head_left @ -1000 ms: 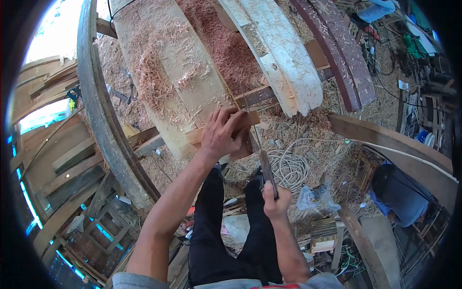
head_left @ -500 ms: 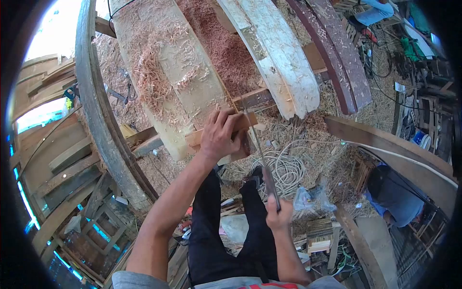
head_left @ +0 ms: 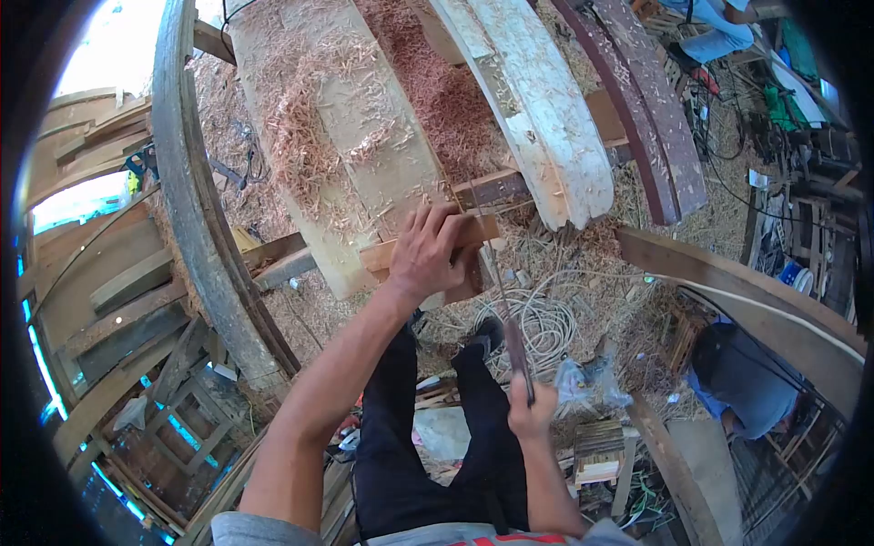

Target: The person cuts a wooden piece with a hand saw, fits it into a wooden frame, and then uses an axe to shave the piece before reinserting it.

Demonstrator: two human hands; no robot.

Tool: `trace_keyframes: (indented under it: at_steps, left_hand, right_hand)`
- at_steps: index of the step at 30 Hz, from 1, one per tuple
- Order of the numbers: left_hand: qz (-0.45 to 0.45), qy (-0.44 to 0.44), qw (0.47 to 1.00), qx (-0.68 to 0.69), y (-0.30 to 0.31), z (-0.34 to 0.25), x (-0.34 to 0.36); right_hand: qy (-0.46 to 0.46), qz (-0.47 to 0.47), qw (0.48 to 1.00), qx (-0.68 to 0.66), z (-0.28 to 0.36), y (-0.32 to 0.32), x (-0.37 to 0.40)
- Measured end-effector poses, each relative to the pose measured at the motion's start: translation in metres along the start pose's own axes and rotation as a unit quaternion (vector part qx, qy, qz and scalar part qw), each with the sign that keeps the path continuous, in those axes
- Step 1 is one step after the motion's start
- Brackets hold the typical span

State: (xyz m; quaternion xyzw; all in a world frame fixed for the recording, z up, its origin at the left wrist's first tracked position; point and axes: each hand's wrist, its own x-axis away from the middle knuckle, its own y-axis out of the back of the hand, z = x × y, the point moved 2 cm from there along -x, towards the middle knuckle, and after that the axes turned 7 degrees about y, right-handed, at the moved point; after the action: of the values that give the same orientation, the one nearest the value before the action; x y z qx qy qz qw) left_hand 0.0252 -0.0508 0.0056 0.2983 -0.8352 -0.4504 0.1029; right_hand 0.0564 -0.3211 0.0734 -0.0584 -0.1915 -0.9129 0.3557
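My left hand point(head_left: 424, 247) is wrapped over a short strip of wood point(head_left: 377, 256), pressing it down across the near end of a broad pale plank point(head_left: 330, 266). A handsaw point(head_left: 515, 346) is gripped in my right hand point(head_left: 532, 409), low and to the right of my left hand. Its thin blade runs up and away from me, crossing close to the strip's right end. Pinkish wood shavings point(head_left: 305, 150) lie piled on the plank. Below the left hand, a reddish-brown wood block point(head_left: 466, 284) shows partly.
Right of the plank lie a curved whitish board point(head_left: 555, 127) and a dark red one point(head_left: 657, 127), on a crossbeam point(head_left: 496, 189). Coiled pale rope point(head_left: 551, 332) is on the shaving-covered ground by my feet. One person point(head_left: 751, 382) crouches at right; another person point(head_left: 715, 41) is at top right.
The view has shifted slightly, so the boards sit a little further right. My left hand keeps its hold on the strip; the saw has moved only slightly and still crosses near its right end.
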Motion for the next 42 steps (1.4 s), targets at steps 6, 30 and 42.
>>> trace_keyframes:
  at_steps: [6,30,42]
  left_hand:
    - [-0.049,0.041,0.998,0.008,-0.003,0.004,-0.007]
    - [-0.141,0.416,0.880,-0.184,-0.020,0.005,-0.052]
    - [-0.125,0.434,0.879,-0.154,-0.013,0.000,-0.053]
  right_hand:
    - [-0.043,0.014,0.999,0.003,-0.026,0.012,-0.014]
    - [-0.119,0.067,0.989,0.062,0.068,-0.003,-0.052]
    - [-0.102,0.052,0.991,0.065,0.086,-0.005,-0.054]
